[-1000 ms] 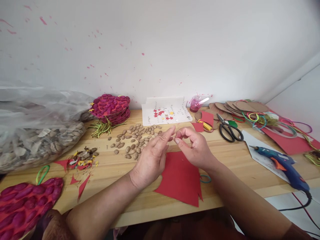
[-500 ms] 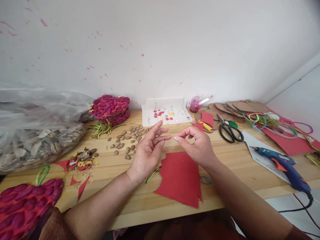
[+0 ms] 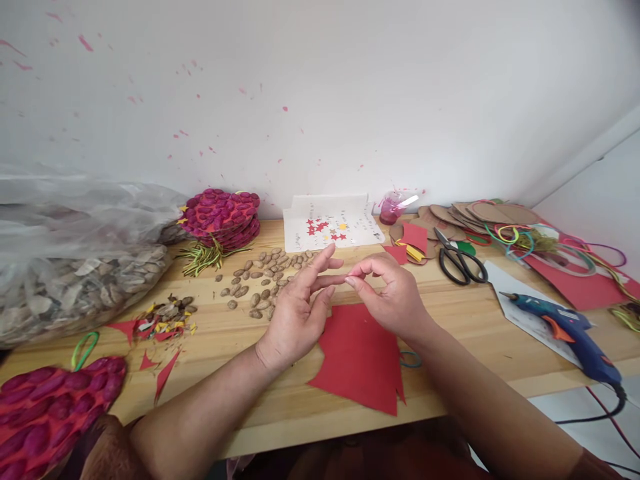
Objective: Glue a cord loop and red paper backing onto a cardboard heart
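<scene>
Above the table, my left hand is open, its fingers stretched out and spread. My right hand pinches thumb and forefinger together at the tip of one left finger. Whether anything lies in that pinch is too small to tell. Beneath both hands lies a red sheet with ragged cut edges. A blue loop of cord sticks out at its right side. Several brown speckled seeds are scattered behind and left of my left hand.
Scissors and a blue glue gun lie at the right. White paper with small stars rests by the wall, near a cup of pink paint. A bag of shells and pink seed-covered discs stand left.
My right thumb and forefinger have come onto the left fingertip, closing the small gap. My left hand has shifted slightly right and down. The things on the table have stayed put.
</scene>
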{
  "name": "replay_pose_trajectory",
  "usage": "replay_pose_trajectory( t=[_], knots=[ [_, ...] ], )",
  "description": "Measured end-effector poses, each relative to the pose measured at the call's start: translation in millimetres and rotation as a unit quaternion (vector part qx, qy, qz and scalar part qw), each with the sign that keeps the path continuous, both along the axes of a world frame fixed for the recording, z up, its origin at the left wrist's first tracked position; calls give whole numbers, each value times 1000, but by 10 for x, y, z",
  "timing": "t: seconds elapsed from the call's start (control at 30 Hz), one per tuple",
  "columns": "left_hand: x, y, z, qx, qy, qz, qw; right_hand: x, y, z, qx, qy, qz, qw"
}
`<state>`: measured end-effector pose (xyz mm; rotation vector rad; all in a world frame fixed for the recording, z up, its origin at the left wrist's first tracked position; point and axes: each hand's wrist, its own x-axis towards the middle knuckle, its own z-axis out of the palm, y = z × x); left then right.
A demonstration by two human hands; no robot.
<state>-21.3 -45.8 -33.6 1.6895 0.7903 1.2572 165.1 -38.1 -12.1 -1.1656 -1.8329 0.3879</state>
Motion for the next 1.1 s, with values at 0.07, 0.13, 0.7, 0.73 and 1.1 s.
replay_pose_trajectory(
  t=[0.07, 0.13, 0.7, 0.73, 1.1],
  knots=[
    [-11, 3, 15, 55, 52, 16, 997, -6, -4, 12, 4, -11, 10, 1000],
    [-21, 3, 35, 126, 113, 34, 985, -13, -8, 26, 1, -13, 19, 1000],
    [-46, 17, 74, 265, 252, 55, 929, 24, 19, -33, -52, 8, 34, 998],
    [-48, 20, 72, 263, 251, 57, 930, 24, 20, -32, -53, 9, 34, 998],
    [-35, 30, 42, 219, 201, 71, 952, 35, 19, -17, -68, 26, 25, 997]
  ],
)
